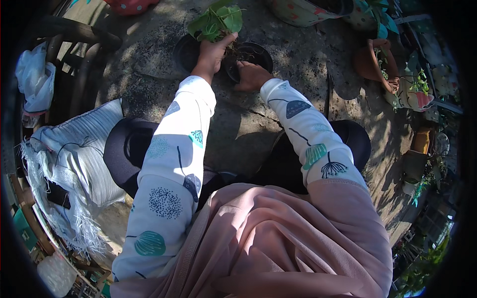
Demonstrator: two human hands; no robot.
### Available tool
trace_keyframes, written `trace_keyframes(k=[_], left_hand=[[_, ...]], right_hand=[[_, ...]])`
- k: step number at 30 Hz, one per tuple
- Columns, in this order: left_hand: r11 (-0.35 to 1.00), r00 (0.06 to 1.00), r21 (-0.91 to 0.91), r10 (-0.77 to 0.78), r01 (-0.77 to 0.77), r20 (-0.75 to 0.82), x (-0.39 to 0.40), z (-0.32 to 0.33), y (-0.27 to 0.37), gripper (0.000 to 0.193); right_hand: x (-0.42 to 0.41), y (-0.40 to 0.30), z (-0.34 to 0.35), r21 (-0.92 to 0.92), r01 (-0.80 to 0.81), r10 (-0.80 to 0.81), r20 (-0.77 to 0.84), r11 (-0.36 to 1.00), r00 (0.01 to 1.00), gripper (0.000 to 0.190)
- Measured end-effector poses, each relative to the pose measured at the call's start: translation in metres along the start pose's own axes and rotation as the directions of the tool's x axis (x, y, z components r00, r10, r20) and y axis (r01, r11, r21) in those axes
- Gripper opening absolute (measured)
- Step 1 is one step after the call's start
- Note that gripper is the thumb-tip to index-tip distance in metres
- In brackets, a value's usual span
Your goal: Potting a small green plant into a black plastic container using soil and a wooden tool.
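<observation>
My left hand [215,54] is closed around the lower stems of a leafy green plant [220,22], with thin roots hanging at its right side. A black plastic pot [266,56] stands on the ground under the roots. My right hand [251,75] lies at the near rim of this pot, fingers reaching inside; whether they hold anything is hidden. Another round black pot [180,56] is behind my left wrist, partly covered by the hand and leaves. What lies inside the pots is mostly in shadow.
A white woven sack [93,149] lies by my left knee, with a plastic bag [36,80] beyond it. A terracotta-coloured pot [363,65] lies tilted at the right, and a large spotted planter [298,13] stands at the top. Several small plants and containers line the right edge.
</observation>
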State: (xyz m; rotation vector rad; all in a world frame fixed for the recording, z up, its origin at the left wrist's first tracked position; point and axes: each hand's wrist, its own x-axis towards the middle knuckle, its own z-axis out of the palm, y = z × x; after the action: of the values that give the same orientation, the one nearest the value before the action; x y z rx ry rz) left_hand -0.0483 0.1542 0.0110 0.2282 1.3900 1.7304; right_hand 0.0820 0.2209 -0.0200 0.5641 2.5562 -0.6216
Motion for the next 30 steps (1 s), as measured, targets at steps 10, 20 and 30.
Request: trace_keyframes(k=[10,20,30], left_hand=[[0.98,0.98,0.111,0.151,-0.165,0.13,0.009,0.003,-0.014,0.04],[0.973,0.975,0.063,0.22,-0.222,0.037,0.007,-0.003,-0.015,0.034],[0.961,0.969,0.131,0.236,-0.244,0.075,0.01,0.002,-0.019,0.028]], right_hand=[[-0.004,-0.003,0.02,-0.013,-0.127,0.123,-0.169,0.992,0.978,0.074],[0.0,0.001,0.01,-0.003,-0.03,0.03,0.021,1.0,0.999,0.065],[0.0,-0.001,0.016,0.055,-0.052,0.054,-0.043,0.997,0.998,0.052]])
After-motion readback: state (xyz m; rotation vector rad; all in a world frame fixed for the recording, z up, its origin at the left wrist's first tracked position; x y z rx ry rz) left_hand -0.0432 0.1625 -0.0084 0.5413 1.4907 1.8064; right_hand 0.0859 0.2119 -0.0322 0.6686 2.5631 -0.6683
